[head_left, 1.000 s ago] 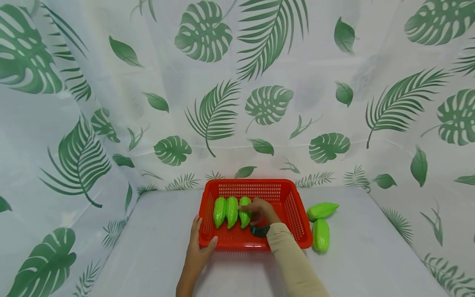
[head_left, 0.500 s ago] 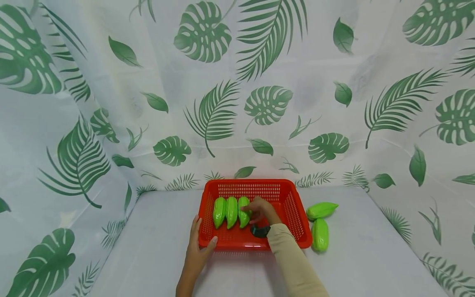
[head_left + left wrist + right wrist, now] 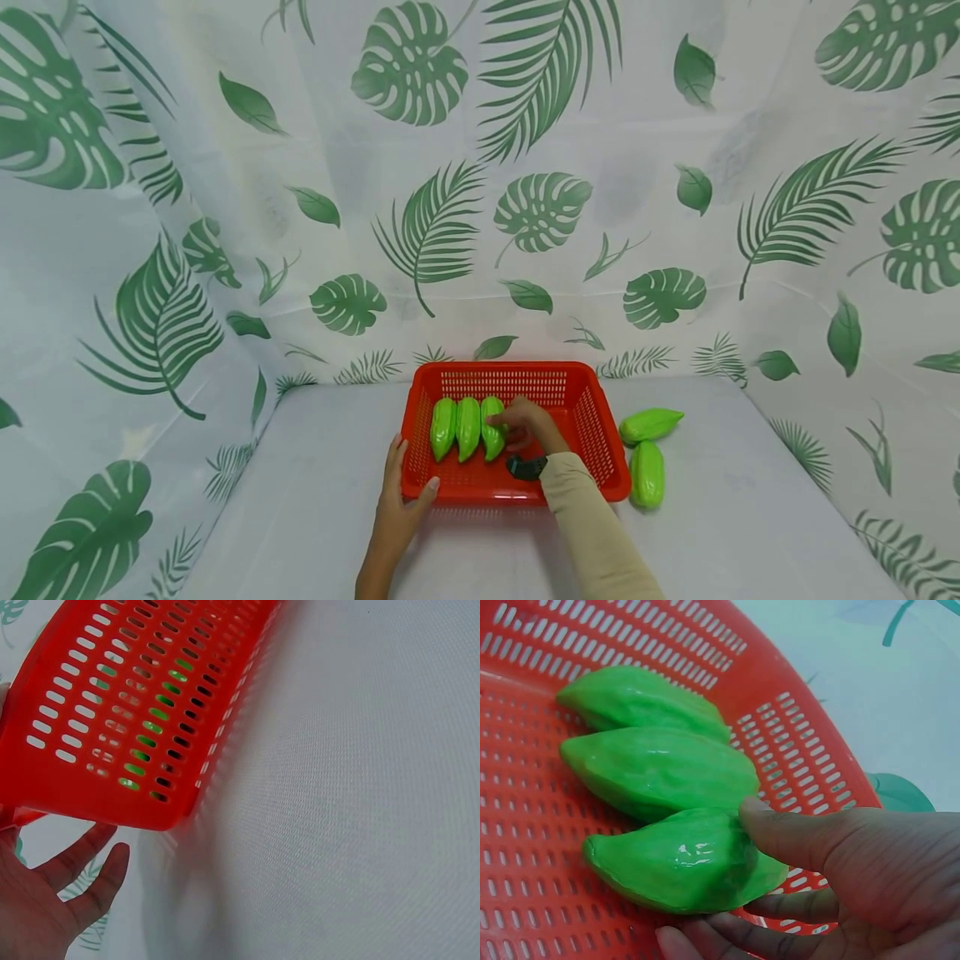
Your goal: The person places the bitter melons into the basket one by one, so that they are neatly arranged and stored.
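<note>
the right hand (image 3: 527, 421) pinches a green fruit (image 3: 679, 864) while the loose left hand (image 3: 397, 502) touches the basket (image 3: 495, 497), maybe steadying it.

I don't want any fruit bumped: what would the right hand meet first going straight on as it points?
First the rightmost green fruit in the red basket, which the right hand touches; beyond it, leftward, likely the middle green fruit, though depth is hard to judge.

Two fruits (image 3: 648, 475) right of basket (image 3: 487, 498) with three fruits (image 3: 468, 428)
</note>
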Demonstrator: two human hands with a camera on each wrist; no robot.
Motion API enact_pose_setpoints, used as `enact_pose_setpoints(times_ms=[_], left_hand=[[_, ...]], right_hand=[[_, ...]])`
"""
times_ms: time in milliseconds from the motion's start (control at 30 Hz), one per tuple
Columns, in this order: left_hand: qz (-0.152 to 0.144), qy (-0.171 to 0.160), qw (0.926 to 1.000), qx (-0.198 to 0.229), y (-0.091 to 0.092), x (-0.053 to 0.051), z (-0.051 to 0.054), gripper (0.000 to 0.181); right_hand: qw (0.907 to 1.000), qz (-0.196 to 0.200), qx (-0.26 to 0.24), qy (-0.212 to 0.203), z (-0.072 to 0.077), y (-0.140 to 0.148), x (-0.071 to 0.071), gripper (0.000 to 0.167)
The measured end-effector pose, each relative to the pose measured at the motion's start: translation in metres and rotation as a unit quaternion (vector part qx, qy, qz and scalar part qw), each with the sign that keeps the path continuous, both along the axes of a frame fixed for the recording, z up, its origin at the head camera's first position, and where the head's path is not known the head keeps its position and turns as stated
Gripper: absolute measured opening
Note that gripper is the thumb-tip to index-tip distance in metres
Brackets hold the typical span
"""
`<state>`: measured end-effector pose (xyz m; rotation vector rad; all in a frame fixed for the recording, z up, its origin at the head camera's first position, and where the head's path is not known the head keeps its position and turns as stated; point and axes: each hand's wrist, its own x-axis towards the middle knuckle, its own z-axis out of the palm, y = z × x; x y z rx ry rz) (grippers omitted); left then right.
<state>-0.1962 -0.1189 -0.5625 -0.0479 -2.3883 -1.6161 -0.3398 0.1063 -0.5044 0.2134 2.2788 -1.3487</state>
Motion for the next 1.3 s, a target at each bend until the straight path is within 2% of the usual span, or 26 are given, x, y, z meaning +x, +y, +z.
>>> enact_pose_setpoints(times_ms=[200,367,533,733,1033,1300], left_hand=[[0.004,0.004,1.0000,-0.004,0.0002,-0.0001,0.0004,0.082],[0.009,0.005,0.9999,-0.009,-0.0002,-0.0005,0.0000,0.082],[0.007,0.000,1.0000,-0.003,0.0002,-0.0004,-0.0017,0.083],[0.001,0.004,1.0000,0.001,0.0004,-0.0003,-0.0015,0.083],[0.006,0.010,0.9999,-0.002,-0.0003,-0.0013,0.0004,0.082],[0.003,-0.004,1.0000,0.000,-0.0005,-0.0010,0.0006,0.084]], right_hand=[[0.9999,-0.013,0.002,-0.007,-0.0007,0.0025,-0.0020,0.026],[0.9998,-0.008,0.018,-0.004,-0.0050,0.0031,-0.0047,0.025],[0.9999,-0.005,0.010,-0.008,-0.0071,0.0036,-0.0064,0.023],[0.9999,0.005,0.011,-0.002,-0.0050,0.0033,-0.0062,0.022],[0.9999,0.004,0.001,-0.013,-0.0028,0.0033,-0.0075,0.021],[0.9998,0.017,-0.002,-0.010,0.0004,0.0065,-0.0032,0.025]])
